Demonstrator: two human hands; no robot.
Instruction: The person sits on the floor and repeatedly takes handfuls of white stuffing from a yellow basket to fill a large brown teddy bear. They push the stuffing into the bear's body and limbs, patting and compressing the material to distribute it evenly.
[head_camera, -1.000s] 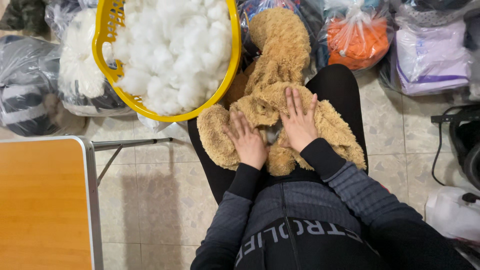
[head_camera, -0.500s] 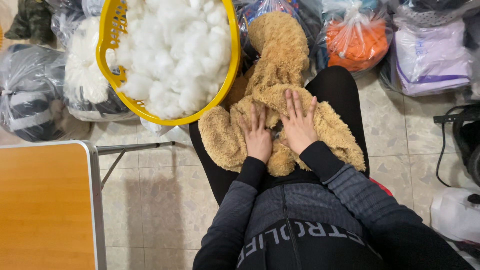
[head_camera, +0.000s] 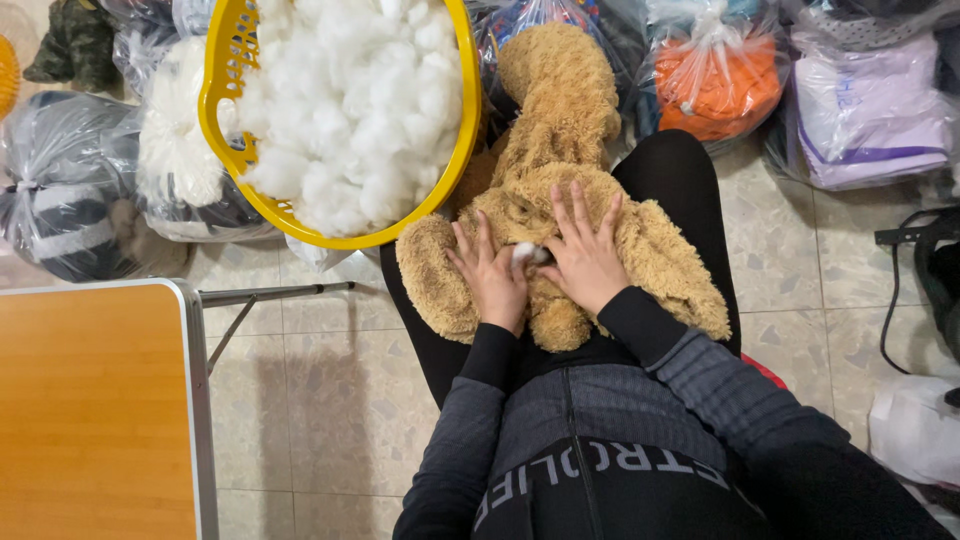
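Note:
A floppy tan plush toy (head_camera: 660, 260) lies across my lap, its upper part stretching away toward the bags. Both hands rest on its middle. My left hand (head_camera: 490, 275) presses the fur with fingers spread and its thumb at a seam opening. My right hand (head_camera: 583, 260) lies beside it, fingers fanned and slightly curled, thumb at the same spot. A small tuft of white stuffing (head_camera: 527, 252) shows between the two thumbs. A yellow plastic basket (head_camera: 212, 120) heaped with white stuffing (head_camera: 350, 90) sits just beyond my left hand, touching the toy.
An orange-topped folding table (head_camera: 90, 400) stands at the left, its metal leg crossing the tiled floor. Clear plastic bags line the far side: an orange one (head_camera: 715, 85), a purple-white one (head_camera: 865, 110), a striped one (head_camera: 60, 210). A black cable (head_camera: 900, 300) lies at the right.
Both hands have shifted from lying flat to curling slightly. The left hand slid left and down, the thumbs parted the fur, and a white tuft now shows between them.

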